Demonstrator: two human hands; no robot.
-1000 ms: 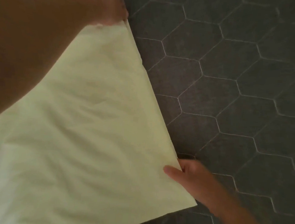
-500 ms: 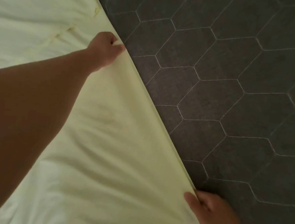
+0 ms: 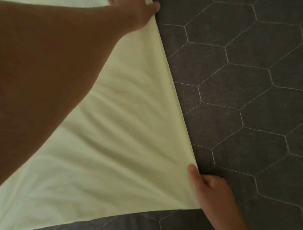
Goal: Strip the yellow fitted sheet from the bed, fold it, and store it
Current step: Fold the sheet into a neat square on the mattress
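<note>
The yellow fitted sheet (image 3: 119,148) lies spread over a dark grey surface quilted in hexagons (image 3: 258,87) (a mattress, by its look), pale and softly creased, with wrinkles fanning from its near right corner. Its right edge runs straight and taut between the two hands. The left hand (image 3: 135,8) is closed on that edge at the far end, thumb over the fabric. The right hand (image 3: 211,192) pinches the near corner, thumb on top, fingers curled beneath. To the right of the edge the quilted surface lies bare. The left forearm (image 3: 41,79) hides much of the sheet, which runs out of view at the left and top.
</note>
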